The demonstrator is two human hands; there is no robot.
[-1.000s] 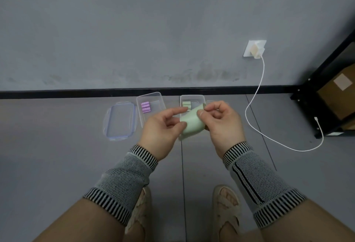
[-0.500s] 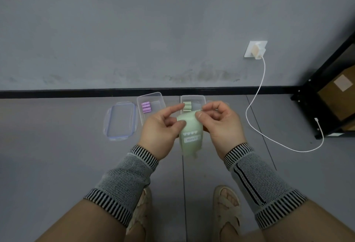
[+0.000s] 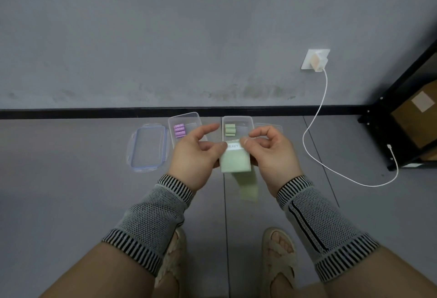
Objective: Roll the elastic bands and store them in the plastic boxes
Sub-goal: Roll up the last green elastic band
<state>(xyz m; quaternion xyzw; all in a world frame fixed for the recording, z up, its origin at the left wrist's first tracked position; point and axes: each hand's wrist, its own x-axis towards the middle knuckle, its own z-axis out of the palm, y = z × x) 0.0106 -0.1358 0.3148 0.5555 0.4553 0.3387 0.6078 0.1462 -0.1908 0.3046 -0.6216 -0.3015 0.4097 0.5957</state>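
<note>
The left hand (image 3: 192, 155) and the right hand (image 3: 272, 153) each pinch with closed fingers the top edge of a flat pale green elastic band (image 3: 236, 160), held above the grey floor (image 3: 71, 191) before two clear plastic boxes (image 3: 237, 127).

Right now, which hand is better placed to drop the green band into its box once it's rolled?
Probably the right hand: it sits nearest the box with green rolls, just beyond its fingertips. The left hand is nearer the purple box.
</note>
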